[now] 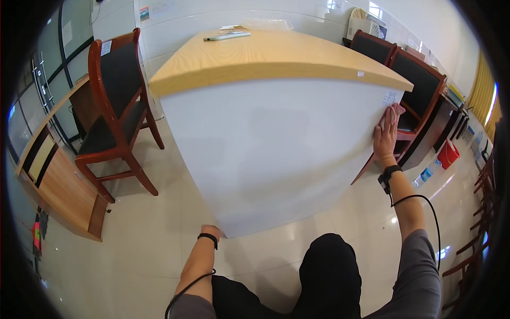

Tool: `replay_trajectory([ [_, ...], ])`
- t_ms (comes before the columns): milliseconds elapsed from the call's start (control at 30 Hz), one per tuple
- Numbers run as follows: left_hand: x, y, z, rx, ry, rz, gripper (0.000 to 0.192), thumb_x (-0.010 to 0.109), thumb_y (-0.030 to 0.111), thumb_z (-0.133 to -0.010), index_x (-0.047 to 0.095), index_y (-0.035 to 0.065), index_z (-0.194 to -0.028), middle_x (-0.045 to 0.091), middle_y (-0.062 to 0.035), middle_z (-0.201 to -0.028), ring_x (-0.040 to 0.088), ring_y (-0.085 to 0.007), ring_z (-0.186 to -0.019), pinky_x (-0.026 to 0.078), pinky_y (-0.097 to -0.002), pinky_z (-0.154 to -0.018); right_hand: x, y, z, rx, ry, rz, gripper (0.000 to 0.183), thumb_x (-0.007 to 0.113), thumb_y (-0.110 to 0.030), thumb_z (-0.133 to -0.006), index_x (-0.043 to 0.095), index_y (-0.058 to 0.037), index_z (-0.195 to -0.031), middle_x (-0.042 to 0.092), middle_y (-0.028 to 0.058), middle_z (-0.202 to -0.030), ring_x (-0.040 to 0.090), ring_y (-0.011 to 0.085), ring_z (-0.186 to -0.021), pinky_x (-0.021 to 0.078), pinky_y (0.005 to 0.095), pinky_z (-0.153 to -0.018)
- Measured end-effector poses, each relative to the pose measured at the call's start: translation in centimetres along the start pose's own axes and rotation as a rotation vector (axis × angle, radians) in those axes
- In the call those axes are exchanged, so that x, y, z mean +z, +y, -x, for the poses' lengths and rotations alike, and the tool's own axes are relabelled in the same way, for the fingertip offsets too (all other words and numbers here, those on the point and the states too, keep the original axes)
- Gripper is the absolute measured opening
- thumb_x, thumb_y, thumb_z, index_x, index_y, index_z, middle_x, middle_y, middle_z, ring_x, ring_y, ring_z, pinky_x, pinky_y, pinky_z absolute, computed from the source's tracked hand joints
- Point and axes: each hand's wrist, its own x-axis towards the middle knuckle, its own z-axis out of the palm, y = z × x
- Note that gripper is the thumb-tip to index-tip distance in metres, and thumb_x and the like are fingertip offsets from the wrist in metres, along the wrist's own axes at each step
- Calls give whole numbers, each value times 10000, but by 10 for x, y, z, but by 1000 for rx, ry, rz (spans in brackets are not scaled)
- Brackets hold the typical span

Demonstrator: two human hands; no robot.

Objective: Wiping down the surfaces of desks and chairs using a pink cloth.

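A desk with a light wood top (279, 52) and a white side panel (263, 151) stands before me. My right hand (385, 133) presses a pink cloth (394, 111) flat against the panel near its upper right edge, just below a small label (392, 97) that bears writing. Low down, my left hand (211, 230) is beside the panel's bottom left corner; its fingers are mostly hidden, so what they do cannot be told. A smartphone (227, 36) lies on the desk top towards its back left.
Wooden chairs with black padding stand left (119, 83) and right (418, 79) of the desk. A wooden cabinet (71, 187) is at far left. A plastic water bottle (426, 174) and a red bucket (448, 154) are on the tiled floor at right. A cable hangs from each wrist.
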Motion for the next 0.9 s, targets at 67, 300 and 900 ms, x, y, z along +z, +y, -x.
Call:
replay_trajectory([
  [67, -3, -10, -11, 3, 79, -25, 277, 519, 194, -856, 733, 146, -1025, 718, -43, -1070, 688, -243, -988, 539, -386, -790, 9, -13, -2, 110, 113, 3, 580, 472, -179, -947, 317, 10, -1472, 281, 231, -1531, 223, 415, -1435, 171, 517, -1174],
  [300, -45, 5, 7, 60, -164, -31, 295, 537, 169, -876, 696, 138, -1123, 678, -33, -1190, 670, -238, -1060, 549, -373, -783, 6, -144, -31, -180, 88, -406, 414, 656, -78, -766, 621, 68, -1152, 474, 273, -1384, 407, 487, -1317, 279, 566, -1123],
  [900, -39, 7, 9, 89, -202, -50, 296, 514, 166, -828, 723, 118, -1032, 705, -85, -1104, 677, -263, -1011, 530, -410, -822, 3, 41, -15, 604, 235, -518, 488, 342, -334, -1053, 446, -10, -1403, 535, 154, -1307, 477, 234, -1214, 352, 349, -1033],
])
